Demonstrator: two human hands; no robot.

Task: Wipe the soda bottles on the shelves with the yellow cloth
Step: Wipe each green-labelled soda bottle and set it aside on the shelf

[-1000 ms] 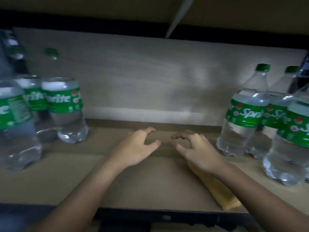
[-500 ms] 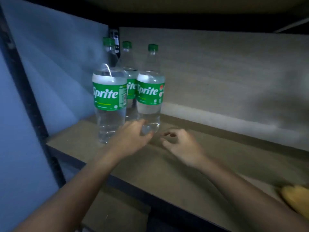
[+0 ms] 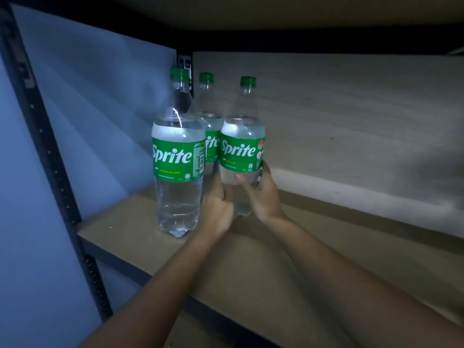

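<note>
Head view: both hands wrap the lower body of the right-hand bottle point(image 3: 242, 151), which stands upright at the left end of the shelf point(image 3: 288, 267). The left hand point(image 3: 216, 214) curls round its left side, fingers closed on the clear plastic below the green label. The right hand point(image 3: 261, 194) grips the other side, its thumb laid across the front just under the label and its fingers bent round the back, out of sight. Just left of the left hand's fingers stands a second bottle point(image 3: 177, 169), nearest the shelf's front edge; it seems to stand just clear of the knuckles, though the dim light makes that hard to judge. Beyond the fingers, a third bottle point(image 3: 209, 129) stands between the two.
</note>
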